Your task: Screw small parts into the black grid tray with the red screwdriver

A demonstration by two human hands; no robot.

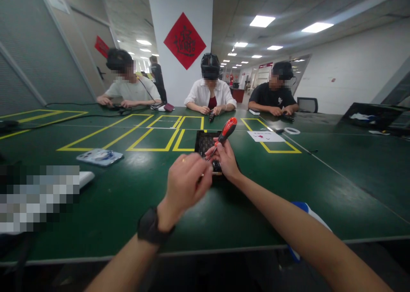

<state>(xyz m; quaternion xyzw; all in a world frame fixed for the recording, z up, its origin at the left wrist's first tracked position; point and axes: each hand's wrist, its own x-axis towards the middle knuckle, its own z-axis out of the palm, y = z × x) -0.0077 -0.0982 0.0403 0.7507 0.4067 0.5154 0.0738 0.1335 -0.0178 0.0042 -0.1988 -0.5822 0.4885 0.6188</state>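
Observation:
A screwdriver (228,129) with a red and black handle leans up to the right, its shaft pointing down toward my left hand. My right hand (226,157) is closed around its lower part, below the handle. Close beside it, my left hand (188,176) is curled, its fingertips near the screwdriver's tip; what they pinch is hidden. Behind and under both hands lies a black tray-like case (205,140) with a textured inside, partly covered by my fingers. A dark watch (150,225) is on my left wrist.
On the green table (128,215), a patterned phone (100,156) lies to the left. A white paper (268,137) and a tape roll (291,131) lie to the right. Yellow tape outlines mark the surface. Three people wearing headgear sit across the table, hands on small dark objects.

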